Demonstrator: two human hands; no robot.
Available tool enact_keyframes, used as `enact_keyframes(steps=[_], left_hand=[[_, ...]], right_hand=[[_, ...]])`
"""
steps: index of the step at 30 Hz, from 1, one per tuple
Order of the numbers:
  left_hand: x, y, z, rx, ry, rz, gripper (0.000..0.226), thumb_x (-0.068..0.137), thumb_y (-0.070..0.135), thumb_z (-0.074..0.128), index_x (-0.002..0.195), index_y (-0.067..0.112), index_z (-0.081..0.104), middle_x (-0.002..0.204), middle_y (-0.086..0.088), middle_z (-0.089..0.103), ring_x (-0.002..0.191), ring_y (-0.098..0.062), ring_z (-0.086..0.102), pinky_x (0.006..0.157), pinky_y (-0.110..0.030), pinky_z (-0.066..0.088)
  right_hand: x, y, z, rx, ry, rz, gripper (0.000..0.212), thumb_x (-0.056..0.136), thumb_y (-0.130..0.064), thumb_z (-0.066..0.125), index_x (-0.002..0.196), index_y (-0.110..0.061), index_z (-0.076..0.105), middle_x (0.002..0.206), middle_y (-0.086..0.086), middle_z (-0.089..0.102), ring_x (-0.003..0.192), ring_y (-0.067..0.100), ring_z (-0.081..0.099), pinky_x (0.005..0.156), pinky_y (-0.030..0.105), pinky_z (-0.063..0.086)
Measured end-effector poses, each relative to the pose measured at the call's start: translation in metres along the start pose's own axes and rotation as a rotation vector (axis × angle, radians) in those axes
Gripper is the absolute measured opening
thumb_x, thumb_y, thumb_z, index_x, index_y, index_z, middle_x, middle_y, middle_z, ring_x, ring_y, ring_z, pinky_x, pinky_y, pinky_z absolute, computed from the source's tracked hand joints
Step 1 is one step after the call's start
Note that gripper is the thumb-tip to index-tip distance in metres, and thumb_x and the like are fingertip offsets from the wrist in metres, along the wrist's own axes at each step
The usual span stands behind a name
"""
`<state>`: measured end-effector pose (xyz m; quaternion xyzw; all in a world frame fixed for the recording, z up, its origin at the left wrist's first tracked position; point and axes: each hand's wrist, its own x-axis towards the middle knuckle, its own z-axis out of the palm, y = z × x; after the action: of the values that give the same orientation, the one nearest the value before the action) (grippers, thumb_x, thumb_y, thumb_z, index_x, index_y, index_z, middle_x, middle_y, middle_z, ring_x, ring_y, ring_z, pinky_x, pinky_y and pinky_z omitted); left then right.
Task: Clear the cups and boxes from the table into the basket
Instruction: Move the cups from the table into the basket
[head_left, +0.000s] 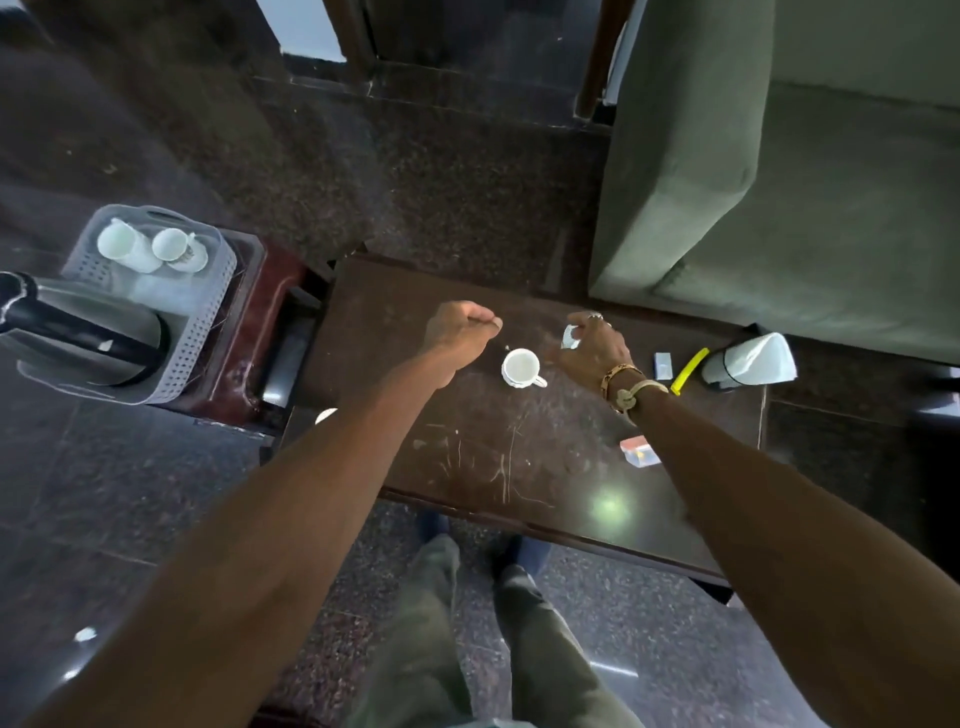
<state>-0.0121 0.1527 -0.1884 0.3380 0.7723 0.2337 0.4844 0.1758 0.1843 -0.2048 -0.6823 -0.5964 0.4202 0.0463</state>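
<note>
Two cups (118, 244) are held in the basket (205, 332); a box (570, 339) is pinched by the right hand (595, 349), probably bound there; the left hand (460, 330) is curled empty beside the third cup (521, 368) on the worktop (467, 462).

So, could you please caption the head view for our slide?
Right hand pinches a small box beside the white cup on the table; left hand hovers curled; basket at left.
</note>
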Motion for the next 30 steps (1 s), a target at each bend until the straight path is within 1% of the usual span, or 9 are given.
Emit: enact_keyframes(steps=[4,6,8,12,16,19,24,27,30], left_hand=[[0.033,-0.032,0.021,0.027,-0.071,-0.071,0.022,0.09,0.027,0.071,0.11,0.017,0.071,0.11,-0.002,0.072,0.101,-0.019,0.069,0.097,-0.035,0.054],[0.048,-0.047,0.031,0.044,-0.1,-0.105,0.022,0.089,0.028,0.071,0.109,0.017,0.071,0.109,-0.002,0.073,0.102,-0.019,0.069,0.096,-0.035,0.054],[0.062,-0.06,0.039,0.061,-0.121,-0.129,0.023,0.089,0.028,0.071,0.109,0.017,0.071,0.109,-0.002,0.073,0.102,-0.019,0.069,0.096,-0.034,0.054],[0.09,-0.076,0.049,0.06,-0.145,-0.157,0.024,0.088,0.027,0.072,0.11,0.016,0.071,0.109,-0.003,0.073,0.101,-0.018,0.069,0.093,-0.031,0.054],[0.115,-0.083,0.059,0.055,-0.169,-0.189,0.027,0.088,0.029,0.073,0.111,0.017,0.071,0.109,-0.002,0.073,0.101,-0.019,0.069,0.095,-0.035,0.055],[0.133,-0.089,0.067,0.024,-0.167,-0.199,0.03,0.088,0.031,0.073,0.115,0.019,0.068,0.109,-0.001,0.073,0.101,-0.018,0.069,0.095,-0.035,0.055],[0.151,-0.104,0.088,-0.038,-0.2,-0.249,0.039,0.093,0.036,0.064,0.129,0.022,0.061,0.124,-0.004,0.067,0.115,-0.023,0.063,0.101,-0.04,0.051],[0.152,-0.115,0.102,-0.05,-0.256,-0.282,0.038,0.095,0.039,0.059,0.131,0.025,0.061,0.13,-0.006,0.063,0.119,-0.026,0.061,0.102,-0.041,0.051],[0.151,-0.122,0.112,-0.115,-0.265,-0.318,0.036,0.098,0.041,0.055,0.13,0.024,0.061,0.127,-0.005,0.063,0.107,-0.025,0.064,0.096,-0.042,0.055]], right_hand=[[0.019,0.023,0.038,-0.067,-0.036,0.0,0.056,0.077,-0.032,0.079,0.126,-0.014,0.059,0.114,0.012,0.065,0.105,0.034,0.063,0.082,0.036,0.048],[0.029,0.036,0.056,-0.018,-0.054,0.087,0.062,0.073,-0.036,0.082,0.127,-0.018,0.057,0.109,0.006,0.062,0.104,0.03,0.062,0.083,0.035,0.049],[0.041,0.048,0.071,0.013,-0.067,0.186,0.068,0.07,-0.042,0.082,0.128,-0.021,0.055,0.114,0.004,0.061,0.106,0.027,0.061,0.081,0.032,0.047],[0.063,0.063,0.091,0.018,-0.068,0.228,0.07,0.07,-0.045,0.081,0.13,-0.022,0.053,0.106,-0.002,0.055,0.111,0.026,0.059,0.078,0.029,0.041],[0.083,0.071,0.101,0.038,-0.072,0.25,0.071,0.07,-0.04,0.081,0.131,-0.018,0.053,0.122,0.004,0.062,0.114,0.026,0.058,0.082,0.03,0.043],[0.097,0.076,0.109,0.051,-0.064,0.274,0.07,0.071,-0.04,0.08,0.131,-0.019,0.053,0.125,0.004,0.062,0.116,0.026,0.058,0.089,0.033,0.046],[0.113,0.092,0.13,0.056,-0.09,0.286,0.072,0.073,-0.035,0.078,0.137,-0.017,0.049,0.128,0.006,0.059,0.119,0.029,0.055,0.091,0.034,0.045],[0.115,0.098,0.143,0.047,-0.131,0.253,0.068,0.074,-0.029,0.075,0.137,-0.02,0.051,0.127,0.006,0.062,0.117,0.03,0.057,0.084,0.03,0.042],[0.115,0.099,0.152,0.074,-0.165,0.226,0.059,0.073,-0.023,0.071,0.13,-0.021,0.055,0.122,0.005,0.067,0.109,0.031,0.06,0.076,0.028,0.036]])
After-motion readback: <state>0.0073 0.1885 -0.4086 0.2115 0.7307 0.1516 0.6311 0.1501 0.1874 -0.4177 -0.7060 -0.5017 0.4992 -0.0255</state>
